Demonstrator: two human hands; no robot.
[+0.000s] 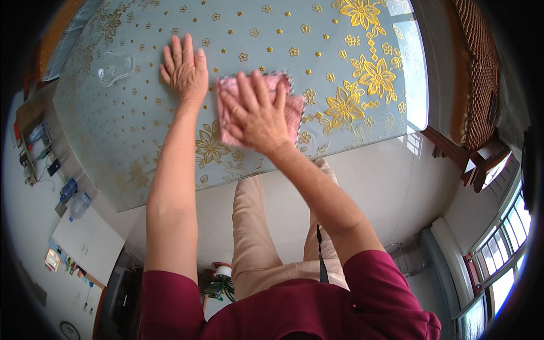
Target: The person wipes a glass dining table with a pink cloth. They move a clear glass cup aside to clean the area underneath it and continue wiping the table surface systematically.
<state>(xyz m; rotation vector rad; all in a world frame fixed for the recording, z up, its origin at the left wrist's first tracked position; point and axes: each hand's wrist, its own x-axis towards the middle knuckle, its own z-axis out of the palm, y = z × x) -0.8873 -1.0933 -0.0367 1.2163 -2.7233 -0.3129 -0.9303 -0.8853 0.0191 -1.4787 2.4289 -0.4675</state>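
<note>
A pink cloth with a dark-and-white edging (294, 111) lies flat on a table covered in pale blue, gold-flowered material (272, 38). My right hand (257, 112) rests on the cloth with its fingers spread, pressing it from above rather than gripping it. To the left of the cloth, my left hand (185, 70) lies palm down on the table cover, holding nothing. A clear glass cup or vessel (115, 68) is further left, near the left side of the table.
A wooden seat with a brown beaded cover (480, 63) stands beyond the table's right end. The table's near edge runs just before my legs. At lower left are a white cabinet (89, 242) and a large clear water bottle (80, 205).
</note>
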